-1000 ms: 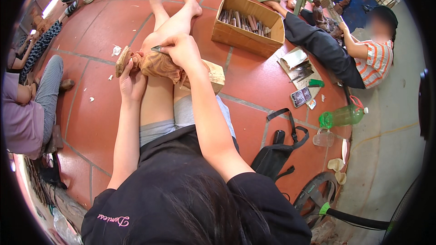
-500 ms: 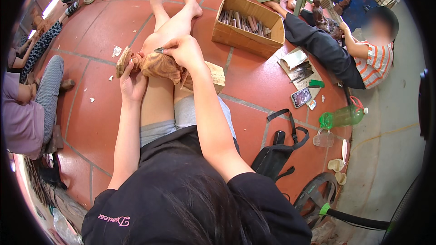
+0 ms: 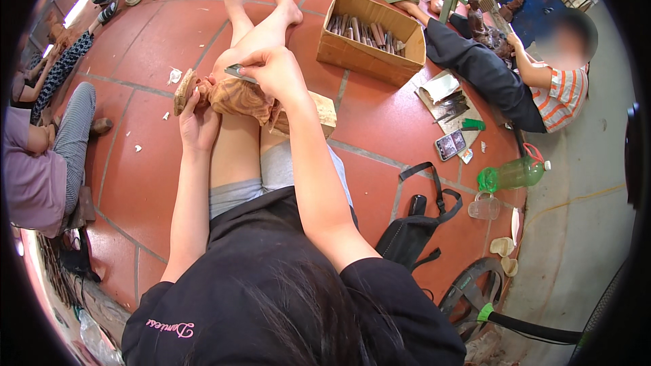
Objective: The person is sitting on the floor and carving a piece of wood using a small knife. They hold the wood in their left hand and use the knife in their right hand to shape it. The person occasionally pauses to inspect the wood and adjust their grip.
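Across my thighs lies a brown wood carving (image 3: 239, 100) with strong swirling grain and a round flat piece at its left end. My left hand (image 3: 199, 126) is closed round the narrow part beside that round end. Above the carving, my right hand (image 3: 278, 76) pinches a small dark grey folded piece, which looks like sandpaper (image 3: 234, 70), close to the carved surface. Whether it touches the wood I cannot tell. A pale squared wood block (image 3: 325, 116) sits under the carving's right end, partly hidden by my right forearm.
Ahead to the right stands a cardboard box (image 3: 369, 68) of handled carving tools. Beyond it are a board (image 3: 434, 105) with dark strips, a phone (image 3: 450, 144), a green bottle (image 3: 519, 173), a glass mug (image 3: 483, 206) and a black bag (image 3: 407, 230). People sit at both sides.
My right hand has shifted slightly with the sandpaper, whose flat face now shows more. My left hand and the carving stay in nearly the same place.
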Action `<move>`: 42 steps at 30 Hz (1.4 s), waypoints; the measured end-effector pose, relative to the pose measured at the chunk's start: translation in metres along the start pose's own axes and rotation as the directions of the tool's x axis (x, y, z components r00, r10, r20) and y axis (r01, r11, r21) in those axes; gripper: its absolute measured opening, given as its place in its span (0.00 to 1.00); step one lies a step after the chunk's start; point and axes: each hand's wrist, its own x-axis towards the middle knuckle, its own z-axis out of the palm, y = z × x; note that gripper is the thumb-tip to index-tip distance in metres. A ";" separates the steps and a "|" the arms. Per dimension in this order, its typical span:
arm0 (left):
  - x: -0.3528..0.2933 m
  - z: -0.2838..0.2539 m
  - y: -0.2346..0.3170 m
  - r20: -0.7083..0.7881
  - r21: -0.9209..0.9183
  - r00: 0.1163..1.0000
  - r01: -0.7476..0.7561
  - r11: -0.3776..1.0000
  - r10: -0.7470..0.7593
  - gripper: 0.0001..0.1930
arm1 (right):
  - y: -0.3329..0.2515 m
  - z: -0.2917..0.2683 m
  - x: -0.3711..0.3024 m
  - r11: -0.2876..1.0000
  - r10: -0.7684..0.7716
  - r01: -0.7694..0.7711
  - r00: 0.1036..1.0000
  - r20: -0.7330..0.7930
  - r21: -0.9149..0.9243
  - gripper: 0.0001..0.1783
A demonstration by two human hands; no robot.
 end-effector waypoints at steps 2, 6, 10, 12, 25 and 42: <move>0.000 0.001 0.000 -0.004 0.013 1.000 -0.001 1.000 0.001 0.15 | -0.010 -0.001 -0.003 0.999 -0.032 0.032 1.000 -0.001 0.014 0.11; 0.001 0.000 -0.001 -0.002 0.009 1.000 -0.001 1.000 0.001 0.15 | -0.002 0.004 0.001 1.000 0.013 -0.013 0.999 -0.032 -0.013 0.11; 0.001 -0.001 0.000 0.016 -0.002 1.000 0.001 1.000 -0.001 0.15 | -0.002 0.005 0.000 0.997 -0.022 0.017 0.998 -0.062 -0.075 0.11; 0.000 0.001 -0.001 0.002 0.000 1.000 -0.003 1.000 0.003 0.15 | -0.010 0.003 -0.004 0.996 -0.057 0.054 0.998 -0.041 -0.073 0.11; 0.001 0.001 -0.001 -0.007 -0.020 1.000 0.008 1.000 -0.008 0.15 | -0.015 -0.001 -0.005 0.992 -0.121 0.122 0.991 -0.058 0.029 0.10; 0.001 0.001 0.001 0.005 0.040 1.000 -0.012 0.999 0.011 0.14 | 0.013 0.001 0.005 0.912 -0.357 0.324 0.929 -0.099 -0.252 0.08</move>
